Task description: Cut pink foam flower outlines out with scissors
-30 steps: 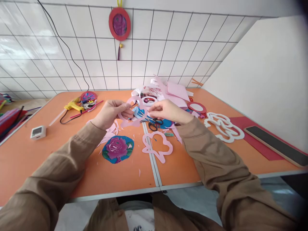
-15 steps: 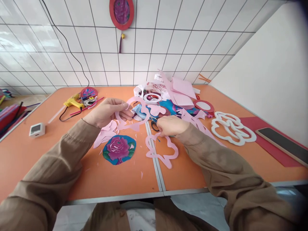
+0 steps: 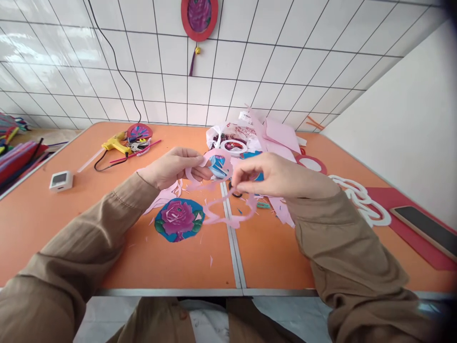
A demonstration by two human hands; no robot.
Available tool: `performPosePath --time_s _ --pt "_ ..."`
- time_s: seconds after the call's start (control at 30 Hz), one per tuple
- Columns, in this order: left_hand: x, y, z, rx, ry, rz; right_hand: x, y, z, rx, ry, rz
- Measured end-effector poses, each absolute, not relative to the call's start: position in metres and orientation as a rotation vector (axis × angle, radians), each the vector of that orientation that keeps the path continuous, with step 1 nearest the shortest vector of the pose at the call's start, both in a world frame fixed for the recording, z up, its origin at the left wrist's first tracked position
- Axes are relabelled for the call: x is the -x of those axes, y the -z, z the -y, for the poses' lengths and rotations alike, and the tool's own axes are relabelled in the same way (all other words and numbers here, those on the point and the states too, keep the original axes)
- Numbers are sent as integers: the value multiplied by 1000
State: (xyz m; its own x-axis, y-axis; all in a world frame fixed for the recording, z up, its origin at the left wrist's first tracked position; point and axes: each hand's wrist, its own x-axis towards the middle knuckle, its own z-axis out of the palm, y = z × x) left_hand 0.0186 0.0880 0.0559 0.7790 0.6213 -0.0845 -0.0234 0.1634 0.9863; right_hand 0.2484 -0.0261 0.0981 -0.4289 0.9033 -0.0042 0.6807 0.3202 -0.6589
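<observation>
My left hand pinches a pink wavy paper ring between thumb and fingers, above the middle of the orange table. Level with it on the right, my right hand holds a second pink paper outline by its top edge; this one is blurred and hangs tilted. Below my left hand lies a blue cutout with a purple rose, a small pink scrap on it. Dark scissor handles show partly behind my right hand's fingertips.
A yellow glue gun and pliers lie back left, near a small white device. A plastic bag and pink sheets are piled at the back. White wavy frames and a phone lie right.
The second pink outline has been lifted from the table and moved left in my right hand. My left hand still holds its ring. The camera view has shifted slightly.
</observation>
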Motion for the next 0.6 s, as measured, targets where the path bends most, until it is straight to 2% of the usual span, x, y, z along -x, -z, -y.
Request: performPosePath --time_s 0.23,0.6 --pt "-24 -51 -83 -1288 -498 -547 -222 -94 14 1312 -458 1870" --pt "-27 -51 -70 -1199 -452 -498 -214 -78 6 1347 -53 1841"
